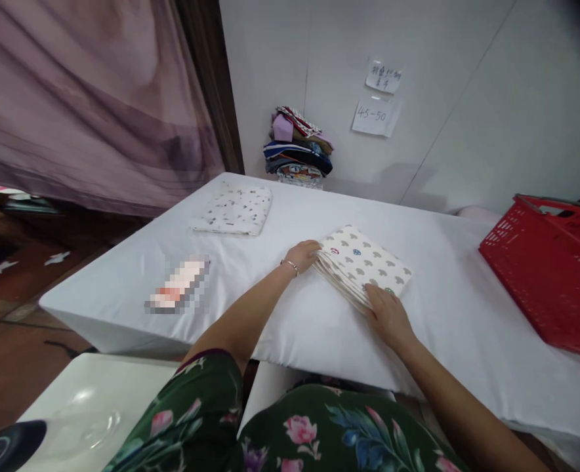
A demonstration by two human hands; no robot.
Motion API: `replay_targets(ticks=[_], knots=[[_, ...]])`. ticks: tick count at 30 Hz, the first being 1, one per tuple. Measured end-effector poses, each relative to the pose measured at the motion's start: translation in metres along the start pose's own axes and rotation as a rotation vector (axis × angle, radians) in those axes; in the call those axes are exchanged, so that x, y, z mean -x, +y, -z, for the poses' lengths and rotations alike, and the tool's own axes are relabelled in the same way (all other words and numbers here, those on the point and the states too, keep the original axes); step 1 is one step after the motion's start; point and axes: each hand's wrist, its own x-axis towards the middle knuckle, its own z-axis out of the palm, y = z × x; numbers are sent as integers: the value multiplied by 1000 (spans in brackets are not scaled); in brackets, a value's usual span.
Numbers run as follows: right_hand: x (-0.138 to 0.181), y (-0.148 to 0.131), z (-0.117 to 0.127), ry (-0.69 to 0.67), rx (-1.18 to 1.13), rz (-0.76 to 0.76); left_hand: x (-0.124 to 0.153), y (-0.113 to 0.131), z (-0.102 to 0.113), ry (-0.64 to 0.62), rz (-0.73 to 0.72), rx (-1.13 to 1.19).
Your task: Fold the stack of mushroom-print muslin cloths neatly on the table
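A folded white cloth (369, 259) printed with grey mushroom-like shapes, a few of them red or blue, lies on the white-covered table (280, 314). Its stacked layers show along the near edge. My left hand (304, 255) grips its left corner, the fingertips partly hidden by the fabric. At the near right corner, my right hand (388, 316) holds the edge between thumb and fingers. A second folded cloth (235, 208), white with small grey shapes, rests farther back on the left, apart from both hands.
A pixelated oblong item (179, 285) lies on the table's left side. To the right stands a red plastic basket (546, 282). Piled fabrics (297, 147) are behind the table by the wall. A white stool (107, 380) is at the lower left, and a pink curtain (93, 98) hangs behind.
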Motion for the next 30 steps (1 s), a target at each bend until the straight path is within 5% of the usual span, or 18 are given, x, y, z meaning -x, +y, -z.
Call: replay_targets(ticks=[9, 18, 30], knots=[[7, 5, -3, -50, 59, 74, 4, -3, -16, 67, -35, -81], [-10, -10, 7, -49, 31, 1, 3, -7, -4, -14, 26, 199], [-30, -7, 9, -159, -72, -92, 4, -2, 2, 0, 31, 196]])
